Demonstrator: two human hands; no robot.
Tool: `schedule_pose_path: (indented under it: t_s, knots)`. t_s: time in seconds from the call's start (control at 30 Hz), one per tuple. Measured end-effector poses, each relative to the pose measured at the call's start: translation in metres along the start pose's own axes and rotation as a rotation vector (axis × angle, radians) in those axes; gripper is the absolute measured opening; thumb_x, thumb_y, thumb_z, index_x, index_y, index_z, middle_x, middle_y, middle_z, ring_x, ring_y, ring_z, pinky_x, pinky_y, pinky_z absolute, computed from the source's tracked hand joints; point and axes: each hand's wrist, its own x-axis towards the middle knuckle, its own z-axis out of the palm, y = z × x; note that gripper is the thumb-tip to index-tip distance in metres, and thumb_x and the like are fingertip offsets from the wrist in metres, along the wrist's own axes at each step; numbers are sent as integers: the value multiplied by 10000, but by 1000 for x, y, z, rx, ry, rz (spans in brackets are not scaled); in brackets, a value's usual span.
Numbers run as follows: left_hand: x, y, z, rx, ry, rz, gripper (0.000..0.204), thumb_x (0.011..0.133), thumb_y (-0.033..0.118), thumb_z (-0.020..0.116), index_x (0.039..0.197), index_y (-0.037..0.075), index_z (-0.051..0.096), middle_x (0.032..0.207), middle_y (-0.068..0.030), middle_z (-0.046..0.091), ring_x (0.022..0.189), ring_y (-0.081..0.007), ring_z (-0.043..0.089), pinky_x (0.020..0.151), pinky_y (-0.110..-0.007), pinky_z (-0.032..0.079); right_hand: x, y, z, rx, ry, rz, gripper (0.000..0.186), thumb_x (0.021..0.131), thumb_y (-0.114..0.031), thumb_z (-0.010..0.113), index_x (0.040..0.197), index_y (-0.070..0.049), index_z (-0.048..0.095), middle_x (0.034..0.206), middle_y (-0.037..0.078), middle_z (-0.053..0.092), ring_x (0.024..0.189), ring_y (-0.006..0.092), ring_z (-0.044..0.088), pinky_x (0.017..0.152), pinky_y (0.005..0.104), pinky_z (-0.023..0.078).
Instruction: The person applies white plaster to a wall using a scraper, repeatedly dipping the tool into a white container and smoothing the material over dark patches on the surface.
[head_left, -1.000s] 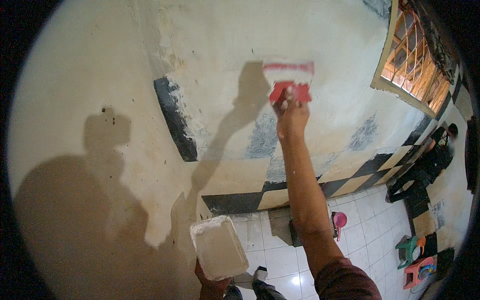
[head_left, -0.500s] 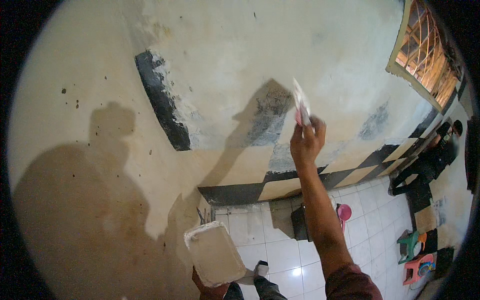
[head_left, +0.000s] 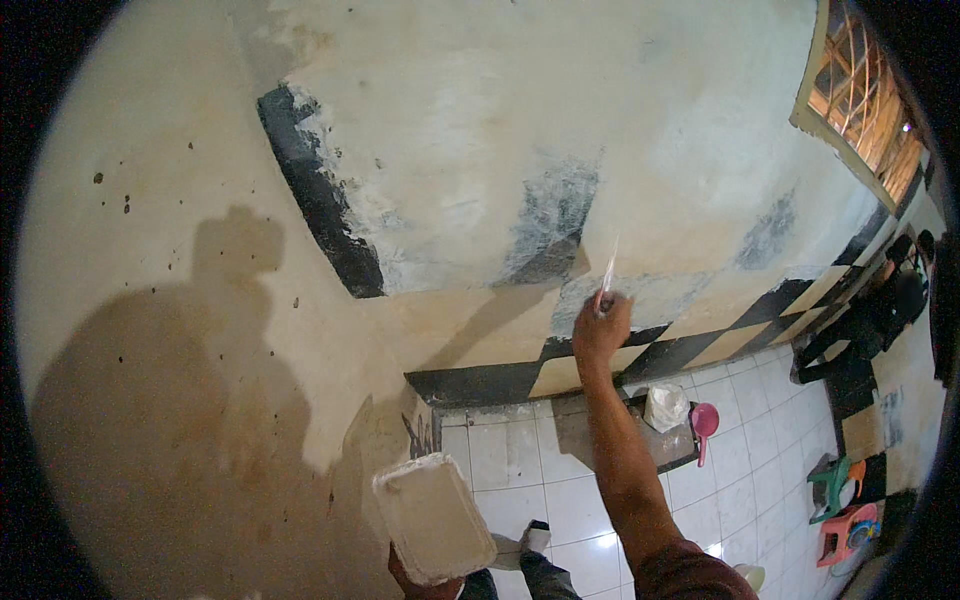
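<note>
My right hand [head_left: 601, 328] is closed around a thin putty knife [head_left: 608, 276] with a pale blade and a reddish part by the fingers. It is held in front of the lower wall, near a grey smeared patch [head_left: 640, 295]; whether the blade touches the wall I cannot tell. At the lower edge, my left hand [head_left: 400, 573] supports a rectangular tray [head_left: 430, 515] coated in whitish paste; its fingers are mostly hidden under the tray. The wall [head_left: 460, 200] is pale and streaky, with dark squares showing through and a black strip [head_left: 318, 190] at left.
On the tiled floor [head_left: 500, 450] stands a dark box-like thing [head_left: 680, 457] with a white bag [head_left: 666, 408] and a pink dipper [head_left: 704, 422]. At right are a green stool [head_left: 828, 490], a pink stool [head_left: 845, 535], a person in dark clothes [head_left: 865, 315] and a window opening [head_left: 860, 110].
My right hand has moved down along the wall with the putty knife, uncovering the white bag on the floor. The tray has stayed nearly in place, with a slight shift of the view.
</note>
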Motion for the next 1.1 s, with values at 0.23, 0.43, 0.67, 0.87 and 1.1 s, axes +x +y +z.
schedule_pose_path:
  t_s: [0.23, 0.43, 0.67, 0.87, 1.1]
  knots:
    - [3, -9, -6, 43, 64, 24, 599, 931, 426, 465, 1418, 93, 359, 1409, -128, 443, 1266, -325, 454, 1036, -528, 385, -45, -145, 82, 301, -323, -469, 150, 764, -40, 565, 914, -33, 567, 906, 168, 592, 873, 361, 577, 752, 467, 476]
    - [0, -5, -9, 53, 96, 37, 607, 942, 454, 429, 1427, 97, 350, 1420, -129, 432, 1275, -331, 443, 1045, -537, 373, -21, -88, -10, 209, -487, -167, 199, 746, -23, 637, 938, -34, 588, 907, 167, 616, 877, 341, 601, 717, 447, 485]
    - [2, -15, -4, 112, 130, 7, 619, 955, 486, 387, 1437, 102, 338, 1434, -131, 419, 1286, -338, 429, 1055, -547, 359, -18, -119, 91, 151, -444, -428, 167, 841, -129, 553, 981, -90, 634, 951, 146, 629, 904, 320, 604, 768, 430, 491]
    - [-10, -6, -17, 178, 212, 52, 627, 961, 505, 364, 1442, 104, 334, 1440, -132, 413, 1291, -342, 422, 1060, -554, 352, -72, -154, 53, 764, -456, -408, 181, 837, -128, 587, 997, -44, 602, 970, 174, 626, 953, 355, 600, 823, 454, 497]
    - [-2, -11, -25, 112, 148, 36, 626, 959, 505, 368, 1438, 104, 339, 1435, -132, 419, 1288, -342, 426, 1057, -556, 354, -22, -13, -1, 459, -152, -118, 54, 800, -74, 603, 831, -34, 584, 767, 150, 599, 733, 372, 601, 610, 436, 464]
